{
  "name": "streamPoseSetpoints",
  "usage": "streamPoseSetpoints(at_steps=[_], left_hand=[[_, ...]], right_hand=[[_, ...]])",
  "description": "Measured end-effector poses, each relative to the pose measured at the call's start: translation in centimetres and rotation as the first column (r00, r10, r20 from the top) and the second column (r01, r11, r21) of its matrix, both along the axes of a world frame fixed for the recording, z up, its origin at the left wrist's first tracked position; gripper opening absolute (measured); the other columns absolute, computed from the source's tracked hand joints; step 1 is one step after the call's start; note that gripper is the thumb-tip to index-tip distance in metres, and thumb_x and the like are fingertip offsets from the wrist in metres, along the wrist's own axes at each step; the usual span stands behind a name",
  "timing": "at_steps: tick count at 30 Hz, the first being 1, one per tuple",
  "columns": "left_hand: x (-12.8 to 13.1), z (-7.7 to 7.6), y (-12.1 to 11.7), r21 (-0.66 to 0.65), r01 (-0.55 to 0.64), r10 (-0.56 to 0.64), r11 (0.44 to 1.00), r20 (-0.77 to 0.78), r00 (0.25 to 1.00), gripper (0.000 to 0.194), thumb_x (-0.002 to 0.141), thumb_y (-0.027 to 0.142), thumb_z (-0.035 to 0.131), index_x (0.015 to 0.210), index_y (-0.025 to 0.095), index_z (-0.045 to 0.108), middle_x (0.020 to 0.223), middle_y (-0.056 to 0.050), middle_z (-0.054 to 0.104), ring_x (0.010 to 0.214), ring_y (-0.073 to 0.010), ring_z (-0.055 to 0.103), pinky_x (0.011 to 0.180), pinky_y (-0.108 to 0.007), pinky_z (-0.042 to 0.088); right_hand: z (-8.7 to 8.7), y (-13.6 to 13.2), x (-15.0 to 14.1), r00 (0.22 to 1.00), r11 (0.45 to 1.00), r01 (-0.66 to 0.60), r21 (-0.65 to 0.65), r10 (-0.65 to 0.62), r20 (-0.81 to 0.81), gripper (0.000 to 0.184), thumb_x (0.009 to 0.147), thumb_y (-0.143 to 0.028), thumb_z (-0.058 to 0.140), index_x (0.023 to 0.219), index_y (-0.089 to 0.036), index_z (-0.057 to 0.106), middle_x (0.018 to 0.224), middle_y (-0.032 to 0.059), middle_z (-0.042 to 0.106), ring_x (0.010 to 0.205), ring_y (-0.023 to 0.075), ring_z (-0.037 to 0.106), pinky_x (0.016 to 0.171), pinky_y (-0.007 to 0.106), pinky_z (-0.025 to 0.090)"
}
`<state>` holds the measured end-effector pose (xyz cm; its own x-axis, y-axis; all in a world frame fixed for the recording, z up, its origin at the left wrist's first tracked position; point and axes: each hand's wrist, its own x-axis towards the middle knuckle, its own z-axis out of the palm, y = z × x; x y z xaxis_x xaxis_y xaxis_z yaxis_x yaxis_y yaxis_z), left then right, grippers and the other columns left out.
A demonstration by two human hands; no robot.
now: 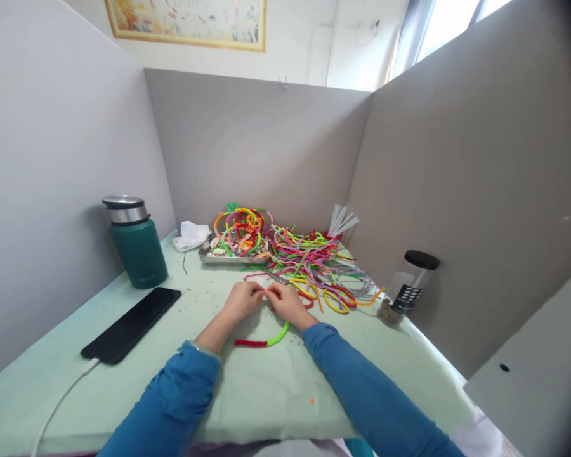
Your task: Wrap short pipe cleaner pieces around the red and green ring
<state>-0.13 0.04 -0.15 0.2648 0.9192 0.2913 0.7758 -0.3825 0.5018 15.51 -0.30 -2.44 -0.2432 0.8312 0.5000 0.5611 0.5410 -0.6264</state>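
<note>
Above the middle of the table, my left hand (242, 301) and my right hand (287, 303) meet at the fingertips. Both are closed in a pinch on a thin reddish pipe cleaner (265, 292), mostly hidden by the fingers. Just below the hands, a fuzzy pipe cleaner (268, 343), red at one end and bright green at the other, curves up to the heel of my right hand. Whether it joins the pinched piece cannot be seen. Behind my right hand lie scissors (276, 277), partly covered, and yellow and red pipe cleaner loops (335, 299).
A metal tray (233, 260) holds shells and pipe cleaner shapes, beside a heap of coloured pipe cleaners (309, 251). A green bottle (137, 251), a phone (132, 325) on a cable and a white tissue (191, 235) are left. A black-lidded jar (406, 289) leans at right. Grey partitions enclose the table.
</note>
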Motion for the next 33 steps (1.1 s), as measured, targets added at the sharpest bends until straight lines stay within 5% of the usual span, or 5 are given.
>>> streamPoseSetpoints(at_steps=[23,33], left_hand=[[0.08,-0.10,0.02,-0.239,-0.003,0.048,0.971,0.184,0.982,0.030,0.075,0.035,0.048,0.067,0.012,0.065,0.042,0.003,0.046,0.045,-0.0095,0.042,0.046,-0.020,0.029],[0.34,0.36,-0.67,-0.442,0.089,0.074,0.893,0.339,0.938,0.036,0.077,0.043,0.048,0.060,0.012,0.057,0.033,0.006,0.035,0.031,-0.0060,0.029,0.036,-0.021,0.021]], right_hand=[[-0.11,0.01,0.05,1.000,1.000,-0.013,-0.004,0.013,-0.012,0.018,0.081,-0.026,0.050,0.070,-0.017,0.061,0.061,-0.0018,0.058,0.056,0.0102,0.047,0.052,0.020,0.030],[0.02,-0.06,0.07,1.000,1.000,-0.023,-0.010,0.023,-0.011,0.018,0.081,-0.025,0.049,0.069,-0.017,0.060,0.060,-0.0018,0.058,0.056,0.0106,0.047,0.053,0.020,0.030]])
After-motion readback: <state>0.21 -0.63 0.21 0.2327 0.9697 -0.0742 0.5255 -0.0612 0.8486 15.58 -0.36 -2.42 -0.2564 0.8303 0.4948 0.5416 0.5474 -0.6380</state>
